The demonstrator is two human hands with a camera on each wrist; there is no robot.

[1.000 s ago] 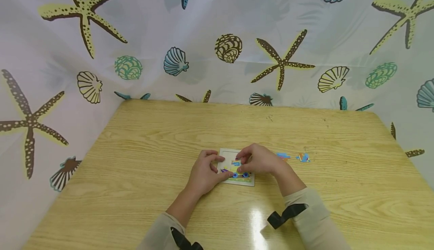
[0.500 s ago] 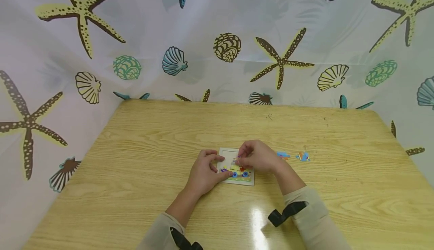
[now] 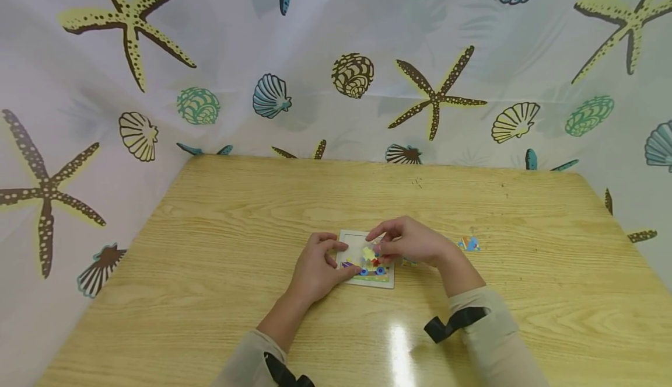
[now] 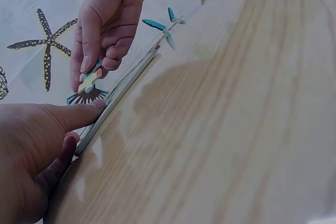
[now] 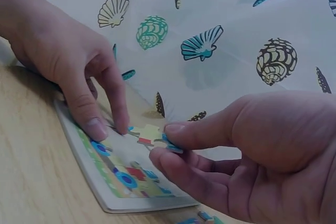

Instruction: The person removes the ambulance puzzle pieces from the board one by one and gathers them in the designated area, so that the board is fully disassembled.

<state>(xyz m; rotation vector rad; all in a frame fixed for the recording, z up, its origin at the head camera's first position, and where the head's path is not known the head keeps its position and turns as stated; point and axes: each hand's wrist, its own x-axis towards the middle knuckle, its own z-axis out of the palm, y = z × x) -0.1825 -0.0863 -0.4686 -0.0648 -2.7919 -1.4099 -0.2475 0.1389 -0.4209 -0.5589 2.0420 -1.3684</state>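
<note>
A small jigsaw puzzle board point(image 3: 353, 240) with a pale frame lies on the table, its lower part filled with pieces picturing a vehicle with blue wheels. My left hand point(image 3: 314, 267) grips its left side, thumb over the front and a finger along the outer edge. Between thumb and fingers of my right hand point(image 3: 415, 244) is pinched a yellow jigsaw piece point(image 5: 149, 134) with red and blue patches. That piece is held tilted over the board's right half. In the left wrist view the same jigsaw piece point(image 4: 89, 81) shows at the right fingertips.
One loose blue and orange jigsaw piece point(image 3: 469, 243) lies to the right on the wooden table point(image 3: 252, 200). Another loose piece point(image 3: 408, 262) shows partly under my right hand. A cloth point(image 3: 315, 37) with starfish and shells hangs behind the table.
My right hand has shifted slightly to the right, and the yellow piece now shows in its fingers. The loose piece beside the hand is now covered. My left hand stays put.
</note>
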